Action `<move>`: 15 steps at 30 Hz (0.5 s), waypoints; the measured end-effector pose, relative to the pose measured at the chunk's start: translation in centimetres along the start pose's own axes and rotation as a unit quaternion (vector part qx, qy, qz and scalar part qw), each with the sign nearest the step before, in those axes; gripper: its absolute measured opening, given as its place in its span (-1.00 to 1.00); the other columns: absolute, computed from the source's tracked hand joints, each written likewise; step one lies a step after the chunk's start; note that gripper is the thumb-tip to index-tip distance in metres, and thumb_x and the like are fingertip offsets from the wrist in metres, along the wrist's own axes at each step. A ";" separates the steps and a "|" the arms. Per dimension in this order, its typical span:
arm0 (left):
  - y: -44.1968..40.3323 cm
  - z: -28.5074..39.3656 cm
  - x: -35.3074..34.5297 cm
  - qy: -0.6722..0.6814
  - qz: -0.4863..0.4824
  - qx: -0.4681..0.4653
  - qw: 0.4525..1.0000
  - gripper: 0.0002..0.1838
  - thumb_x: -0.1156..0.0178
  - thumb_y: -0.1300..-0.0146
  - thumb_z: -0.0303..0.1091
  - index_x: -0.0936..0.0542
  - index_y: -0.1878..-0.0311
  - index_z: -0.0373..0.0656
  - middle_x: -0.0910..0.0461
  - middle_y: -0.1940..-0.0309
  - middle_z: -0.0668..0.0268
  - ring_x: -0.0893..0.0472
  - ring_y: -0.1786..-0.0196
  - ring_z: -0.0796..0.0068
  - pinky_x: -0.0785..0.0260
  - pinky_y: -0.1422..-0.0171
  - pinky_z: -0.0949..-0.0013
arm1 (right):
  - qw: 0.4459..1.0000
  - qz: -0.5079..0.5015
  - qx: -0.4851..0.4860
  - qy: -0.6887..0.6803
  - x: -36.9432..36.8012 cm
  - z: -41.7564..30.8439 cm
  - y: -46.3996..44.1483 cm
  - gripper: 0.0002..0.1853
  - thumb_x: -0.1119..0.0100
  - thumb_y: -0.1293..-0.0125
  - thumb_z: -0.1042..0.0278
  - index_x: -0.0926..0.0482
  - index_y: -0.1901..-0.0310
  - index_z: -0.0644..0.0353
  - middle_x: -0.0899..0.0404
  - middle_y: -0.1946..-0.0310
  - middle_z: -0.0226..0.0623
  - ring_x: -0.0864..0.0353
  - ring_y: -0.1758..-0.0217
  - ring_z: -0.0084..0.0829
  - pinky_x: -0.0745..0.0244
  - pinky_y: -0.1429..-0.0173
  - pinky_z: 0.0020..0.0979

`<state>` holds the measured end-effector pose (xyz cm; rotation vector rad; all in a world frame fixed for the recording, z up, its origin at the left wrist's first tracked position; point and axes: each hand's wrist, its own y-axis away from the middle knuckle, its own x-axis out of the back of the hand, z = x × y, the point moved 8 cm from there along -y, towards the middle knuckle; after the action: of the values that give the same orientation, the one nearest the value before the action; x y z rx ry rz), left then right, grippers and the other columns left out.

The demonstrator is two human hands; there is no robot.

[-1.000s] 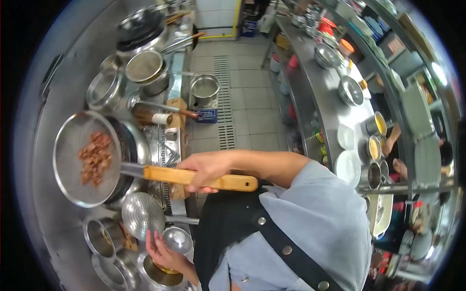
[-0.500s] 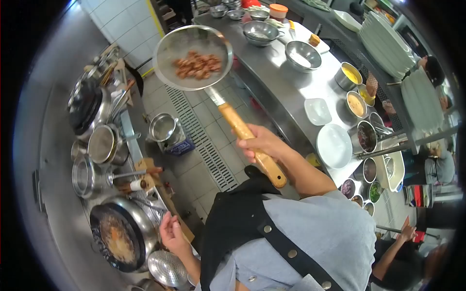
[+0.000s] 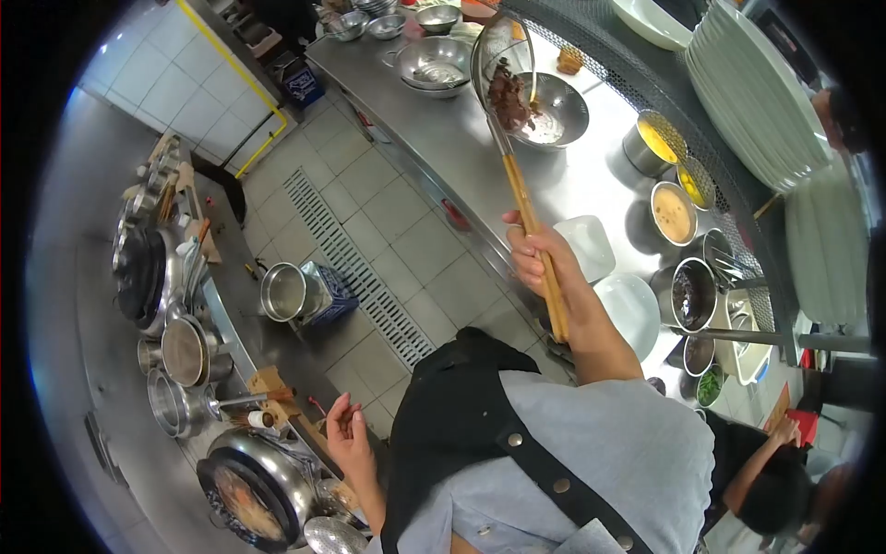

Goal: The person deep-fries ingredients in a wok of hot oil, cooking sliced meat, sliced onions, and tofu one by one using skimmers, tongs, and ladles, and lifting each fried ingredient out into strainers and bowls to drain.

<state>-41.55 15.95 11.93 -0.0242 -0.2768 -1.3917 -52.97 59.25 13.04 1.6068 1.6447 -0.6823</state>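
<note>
My right hand (image 3: 543, 254) is wrapped round the wooden handle of a strainer (image 3: 521, 189). The strainer's round head is tipped on edge over a steel bowl (image 3: 570, 113) on the counter. Brown fried pieces, possibly meat, (image 3: 507, 95) are bunched at the head's lower side, above the bowl. My left hand (image 3: 349, 436) hangs free beside the stove, fingers loosely bent and apart, with nothing in it. Below it a wok (image 3: 242, 503) holds bubbling oil, and a perforated ladle (image 3: 337, 535) lies close to my left wrist.
White dishes (image 3: 632, 319), pots of sauce (image 3: 674, 212) and a pot of yellow liquid (image 3: 653, 143) stand along the right counter. Stacked plates (image 3: 752, 92) sit on the shelf above. A steel pot (image 3: 284, 293) stands low by the floor drain. A co-worker's hand (image 3: 784, 432) shows at lower right.
The strainer has moved right, from above the aisle to above the steel bowl, and turned from level to steeply tilted. My left hand has drawn slightly away from the stove.
</note>
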 end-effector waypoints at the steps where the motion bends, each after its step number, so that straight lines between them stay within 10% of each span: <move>1: -0.4 0.1 -0.8 -0.004 -0.007 -0.001 1.000 -0.67 -0.13 -0.45 -0.58 -0.51 -0.25 -0.34 -0.57 -0.22 0.22 -0.61 -0.11 0.48 -0.43 -0.26 0.44 | 1.000 -0.013 0.009 -0.019 0.2 -0.7 0.1 -0.46 -0.19 -0.36 0.32 -0.27 -0.28 0.32 -0.32 0.42 -0.44 -0.33 0.63 -0.70 -0.35 0.65 -0.62; 10: -3.6 0.5 -4.3 -0.034 -0.031 -0.009 0.999 -0.68 -0.15 -0.44 -0.55 -0.52 -0.22 -0.33 -0.56 -0.26 0.17 -0.62 -0.12 0.43 -0.44 -0.27 0.38 | 0.996 -0.036 -0.072 0.034 0.2 -1.7 -0.9 -0.47 -0.23 -0.30 0.35 -0.26 -0.19 0.41 -0.34 0.53 -0.41 -0.41 0.71 -0.61 -0.36 0.70 -0.55; 15: -3.5 -0.3 -3.2 0.004 -0.003 0.012 1.000 -0.66 -0.16 -0.42 -0.57 -0.53 -0.23 -0.33 -0.56 -0.26 0.16 -0.63 -0.15 0.40 -0.44 -0.30 0.36 | 0.943 0.018 -0.162 0.291 -0.3 2.2 -2.2 -0.51 -0.25 -0.29 0.41 -0.29 -0.15 0.42 -0.46 0.47 -0.32 -0.48 0.68 -0.52 -0.46 0.57 -0.45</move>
<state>-45.40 18.37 10.40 0.0012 -0.2872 -1.3951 -54.84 57.13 11.72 1.6716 2.0016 0.1120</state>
